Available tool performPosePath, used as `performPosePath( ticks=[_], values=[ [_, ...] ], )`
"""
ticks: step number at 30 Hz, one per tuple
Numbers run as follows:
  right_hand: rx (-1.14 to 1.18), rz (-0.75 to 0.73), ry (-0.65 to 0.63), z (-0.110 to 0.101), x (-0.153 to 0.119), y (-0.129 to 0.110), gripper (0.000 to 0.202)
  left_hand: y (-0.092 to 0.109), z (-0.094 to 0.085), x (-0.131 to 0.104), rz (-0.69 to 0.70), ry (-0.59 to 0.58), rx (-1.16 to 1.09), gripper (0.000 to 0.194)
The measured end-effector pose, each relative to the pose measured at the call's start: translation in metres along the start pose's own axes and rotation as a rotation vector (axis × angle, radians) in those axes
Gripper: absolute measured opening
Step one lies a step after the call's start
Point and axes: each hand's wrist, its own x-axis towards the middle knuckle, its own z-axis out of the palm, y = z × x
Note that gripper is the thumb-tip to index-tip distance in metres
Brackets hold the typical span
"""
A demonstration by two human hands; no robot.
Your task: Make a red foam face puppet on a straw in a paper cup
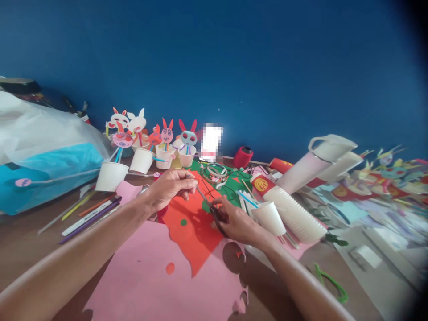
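Observation:
My right hand (232, 218) is wrapped around the dark handles of a pair of scissors (204, 197), whose blades point up and left. My left hand (174, 185) is closed in a pinch close to the scissor tips; whatever lies between its fingertips is too small to make out. Below both hands lies a cut orange paper sheet (192, 236) with a ragged edge and a small green paper dot (183, 222) on it. Under that spreads a large pink paper sheet (143, 272), its right edge cut into curves, with an orange paper circle (170, 268) on top.
Paper cups with rabbit-faced puppets (167, 133) stand at the back left. To the right are a stack of paper cups (297, 211), a whitish jug (310, 160) and a green-handled tool (334, 285). A plastic bag (50, 147) and markers (90, 218) lie left. A blue wall (214, 58) rises behind.

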Motion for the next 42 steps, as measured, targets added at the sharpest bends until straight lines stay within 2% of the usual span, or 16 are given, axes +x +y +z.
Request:
performPosePath(
  ticks=[7,13,17,22,29,34,39,42],
  values=[
    [-0.464,-0.012,-0.106,-0.007,-0.010,-0.011,0.028,0.000,0.000,0.000,0.027,0.036,-0.022,0.016],
    [-0.659,-0.017,-0.220,-0.001,-0.021,-0.019,0.019,-0.002,0.002,0.000,-0.019,0.045,-0.064,0.014],
    [-0.773,-0.016,-0.225,0.005,-0.027,-0.020,0.015,-0.002,0.004,0.001,-0.067,0.059,-0.111,0.010],
    [-0.730,-0.024,-0.160,0.004,-0.027,-0.026,0.035,-0.003,0.005,0.001,-0.082,0.065,-0.132,0.007],
    [-0.666,0.002,-0.192,0.002,-0.021,-0.020,0.016,-0.004,0.005,0.001,-0.049,0.029,-0.072,0.014],
    [-0.583,-0.008,-0.160,-0.006,-0.022,-0.025,0.015,-0.004,0.005,0.001,-0.053,0.027,-0.064,0.013],
    [-0.564,0.080,-0.075,-0.024,-0.023,-0.028,0.025,-0.008,0.002,0.002,-0.002,-0.009,-0.050,0.016],
    [-0.576,0.107,-0.088,-0.025,-0.020,-0.023,0.028,-0.009,0.002,0.002,-0.001,0.008,-0.037,0.017]
  ],
)
